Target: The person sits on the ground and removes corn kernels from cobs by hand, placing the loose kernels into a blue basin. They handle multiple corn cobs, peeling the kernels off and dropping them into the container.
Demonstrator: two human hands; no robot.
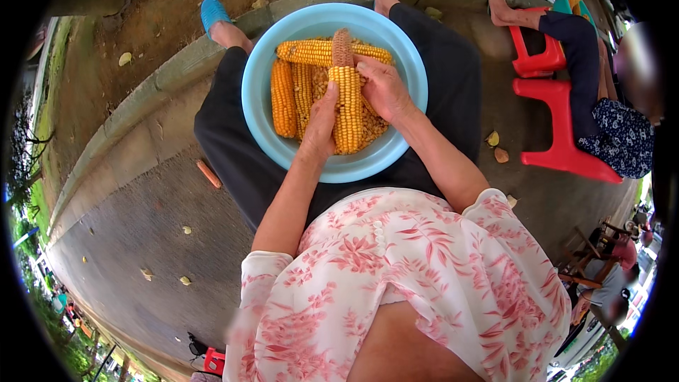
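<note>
A dried ear of yellow corn (348, 109) lies between my two hands over a light blue plastic basin (334, 176) on my lap. Its far end is a bare reddish-brown cob (342, 45); the nearer part still carries rows of kernels. My left hand (321, 122) grips the kernel-covered part, thumb along its side. The fingers of my right hand (385, 87) press at the edge where kernels meet bare cob. Inside the basin are loose kernels (374, 130), an orange ear of corn (284, 98) at the left and a yellow ear (305, 52) across the far side.
A bare cob (209, 173) lies on the pavement to my left. At the right a seated person (567, 58) has red plastic stools (551, 127) alongside and a green container (583, 10) holding corn. A concrete curb (175, 71) curves past my feet, with bare soil beyond.
</note>
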